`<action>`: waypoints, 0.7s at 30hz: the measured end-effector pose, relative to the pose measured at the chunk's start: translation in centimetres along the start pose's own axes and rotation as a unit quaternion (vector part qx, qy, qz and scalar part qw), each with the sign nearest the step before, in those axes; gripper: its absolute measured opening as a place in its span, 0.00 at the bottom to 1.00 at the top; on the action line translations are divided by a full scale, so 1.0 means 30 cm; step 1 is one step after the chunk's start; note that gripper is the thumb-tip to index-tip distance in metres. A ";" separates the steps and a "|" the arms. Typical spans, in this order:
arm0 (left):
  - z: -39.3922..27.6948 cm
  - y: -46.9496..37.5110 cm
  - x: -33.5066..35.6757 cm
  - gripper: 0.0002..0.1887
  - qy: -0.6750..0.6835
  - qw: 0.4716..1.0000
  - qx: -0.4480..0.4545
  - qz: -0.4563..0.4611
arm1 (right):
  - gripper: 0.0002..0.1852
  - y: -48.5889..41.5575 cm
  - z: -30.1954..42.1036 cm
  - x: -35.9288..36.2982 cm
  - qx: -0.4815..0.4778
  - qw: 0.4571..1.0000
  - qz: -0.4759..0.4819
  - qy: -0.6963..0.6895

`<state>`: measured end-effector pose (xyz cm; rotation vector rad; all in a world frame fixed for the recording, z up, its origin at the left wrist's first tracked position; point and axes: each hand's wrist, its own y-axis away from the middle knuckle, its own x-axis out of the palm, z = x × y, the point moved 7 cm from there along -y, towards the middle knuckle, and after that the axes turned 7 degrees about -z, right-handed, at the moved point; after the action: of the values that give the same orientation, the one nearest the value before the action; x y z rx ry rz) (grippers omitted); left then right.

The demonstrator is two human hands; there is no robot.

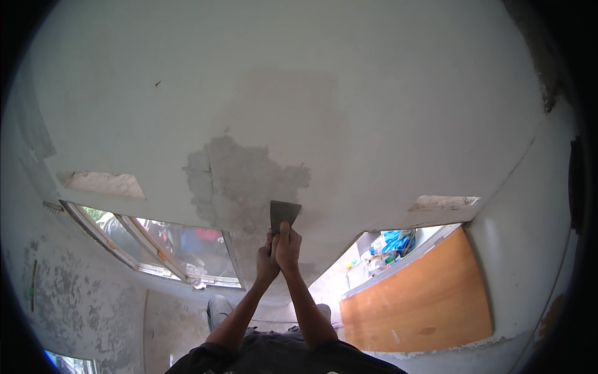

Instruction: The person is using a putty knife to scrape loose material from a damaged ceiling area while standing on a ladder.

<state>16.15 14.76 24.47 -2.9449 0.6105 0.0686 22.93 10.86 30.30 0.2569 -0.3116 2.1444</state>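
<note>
Both my hands are clasped one against the other on a wide-bladed scraper (285,212), whose dark flat blade points up along the wall. My right hand (288,250) grips it with a finger or thumb laid along the base of the blade. Wrapped low around the handle, my left hand (268,262) sits just to the left; the handle is hidden by the hands. The blade lies against or very near the white-painted wall (397,117), at the lower right of a rough grey bare patch (247,175). A slightly darker, damp-looking area (294,103) spreads above that patch.
A framed window (187,248) is at lower left, and a doorway with an orange-brown wooden door (420,299) at lower right. Beyond it lie a blue bag (399,242) and clutter. Recessed openings (105,183) interrupt the wall. The left side wall (88,299) is flaking.
</note>
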 end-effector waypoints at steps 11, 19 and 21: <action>0.614 0.244 0.022 0.22 -0.068 0.996 -0.038 0.045 | 0.27 0.192 -0.691 -0.268 0.113 0.989 -0.036 0.084; 0.755 0.348 -0.042 0.22 -0.003 0.994 -0.104 0.034 | 0.28 0.310 -0.777 -0.298 0.139 0.985 -0.039 0.096; 0.809 0.347 -0.052 0.22 0.051 0.989 -0.133 0.040 | 0.28 0.322 -0.779 -0.276 0.144 0.987 -0.021 0.073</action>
<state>10.15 9.28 -0.70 -3.1955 0.7918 0.0060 17.95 6.62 4.51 0.2664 0.0903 2.1492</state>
